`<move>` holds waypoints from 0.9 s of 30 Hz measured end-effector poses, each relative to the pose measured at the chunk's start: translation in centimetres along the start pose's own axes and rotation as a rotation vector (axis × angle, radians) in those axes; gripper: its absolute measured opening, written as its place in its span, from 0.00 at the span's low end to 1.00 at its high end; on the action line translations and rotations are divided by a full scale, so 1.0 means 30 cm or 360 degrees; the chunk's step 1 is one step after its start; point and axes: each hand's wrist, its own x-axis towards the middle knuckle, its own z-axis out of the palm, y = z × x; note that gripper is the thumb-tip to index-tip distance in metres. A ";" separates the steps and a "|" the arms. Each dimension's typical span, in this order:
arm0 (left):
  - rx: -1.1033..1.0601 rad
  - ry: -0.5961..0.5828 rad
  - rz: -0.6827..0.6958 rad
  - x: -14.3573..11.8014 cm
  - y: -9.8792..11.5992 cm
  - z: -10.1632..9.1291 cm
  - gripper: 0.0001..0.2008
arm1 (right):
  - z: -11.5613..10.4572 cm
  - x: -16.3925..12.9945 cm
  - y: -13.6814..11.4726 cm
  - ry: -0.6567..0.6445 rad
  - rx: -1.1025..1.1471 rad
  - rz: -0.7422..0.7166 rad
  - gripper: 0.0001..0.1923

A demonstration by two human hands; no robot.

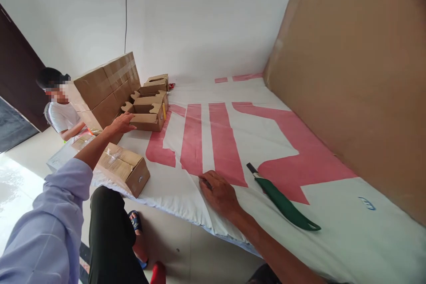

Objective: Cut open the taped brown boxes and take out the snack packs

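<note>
My left hand [122, 124] reaches out with its fingers extended, at the near corner of an open cardboard box [143, 120]. Whether the fingertips touch the box I cannot tell. My right hand [218, 193] rests on the red and white sheet [191, 142] near its front edge. Its fingers are curled under, with a small dark patch between them that I cannot make out. Right of that hand lies a knife-like tool [282, 199] with a black handle and a green sheath. A taped cardboard box [126, 164] sits below my left forearm.
Behind the first open box stand more open boxes [156, 83]. A stack of closed cartons [106, 84] rises at the left, with a person [63, 113] seated beyond it. One large cardboard panel [349, 75] leans along the right side. A cable [125, 22] hangs from a wall socket.
</note>
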 end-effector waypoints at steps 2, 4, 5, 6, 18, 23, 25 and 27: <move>-0.0086 -0.0031 0.0039 -0.114 -0.053 -0.002 0.27 | -0.001 -0.005 0.003 -0.0005 0.0015 0.0005 0.10; -0.0215 -0.0083 0.0096 -0.234 -0.097 0.013 0.24 | -0.003 -0.008 0.004 -0.0022 0.0030 0.0027 0.10; -0.0274 -0.0110 0.0123 -0.292 -0.113 0.025 0.24 | -0.005 -0.009 0.004 -0.0034 0.0036 0.0044 0.11; -0.0319 -0.0128 0.0139 -0.347 -0.123 0.041 0.25 | -0.008 -0.010 0.003 -0.0047 0.0041 0.0060 0.11; -0.0380 0.0129 -0.0151 -0.567 0.012 0.159 0.22 | -0.018 -0.025 -0.004 -0.0065 0.0062 0.0086 0.13; -0.0455 0.0135 -0.0308 -0.583 0.172 0.135 0.18 | -0.009 -0.024 -0.004 -0.0034 0.0091 0.0114 0.16; -0.0487 0.0132 -0.0336 -0.591 0.260 0.132 0.18 | -0.007 -0.026 -0.008 -0.0028 0.0143 0.0136 0.19; -0.0564 0.0131 -0.0322 -0.596 0.341 0.136 0.19 | -0.008 -0.033 -0.018 -0.0022 0.0239 0.0185 0.23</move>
